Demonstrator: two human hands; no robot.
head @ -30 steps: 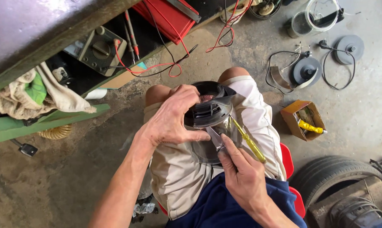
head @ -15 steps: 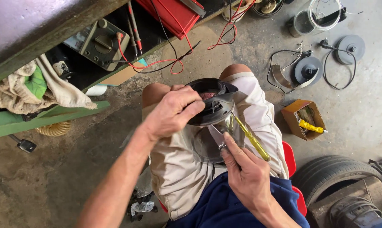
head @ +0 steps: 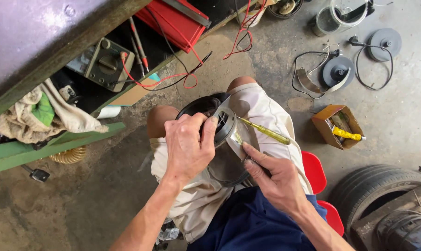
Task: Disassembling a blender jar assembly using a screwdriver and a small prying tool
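Note:
I sit with a round black and grey motor housing (head: 222,122) resting on my lap. My left hand (head: 188,146) grips its top edge from the left, fingers curled over the rim. My right hand (head: 271,179) pinches a small metal tool against the lower right of the housing. A screwdriver with a yellow-green handle (head: 266,132) lies across my right thigh, its tip toward the housing. The lower part of the housing is hidden by both hands.
A multimeter (head: 103,62) with red leads sits under a green workbench (head: 29,153) at the left. A small cardboard box (head: 337,125) of parts lies on the concrete at right, round grey discs with cords (head: 338,70) beyond it. A tyre (head: 373,186) is at lower right.
My left hand has shifted its hold on the housing, tilting it upward and to the left. My right hand has slid lower along the housing's right side.

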